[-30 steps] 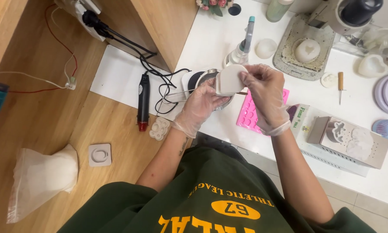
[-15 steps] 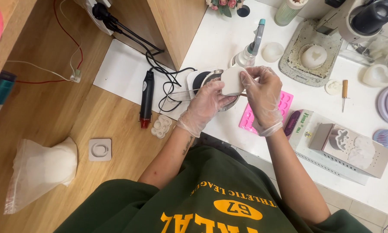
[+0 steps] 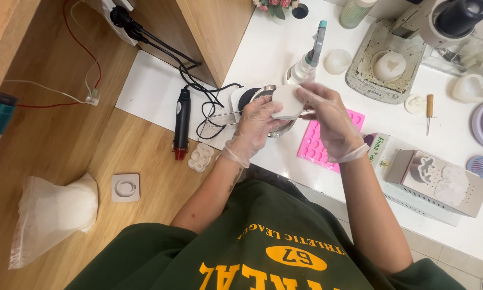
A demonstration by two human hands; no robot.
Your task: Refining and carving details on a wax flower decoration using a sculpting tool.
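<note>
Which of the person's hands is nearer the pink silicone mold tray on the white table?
Right. The right hand hovers directly over the pink mold tray, overlapping its upper part, while the left hand sits off the tray's left edge; both grip a white round piece.

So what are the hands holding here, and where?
Both gloved hands, left hand and right hand, grip a white round mould by its opposite sides.

Pink mould (image 3: 327,145) and spray bottle (image 3: 305,64) crowd the hands (image 3: 295,121).

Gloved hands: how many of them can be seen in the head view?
2. The left hand and the right hand both grip the white round piece above the metal pot; no other person's hand shows.
</note>
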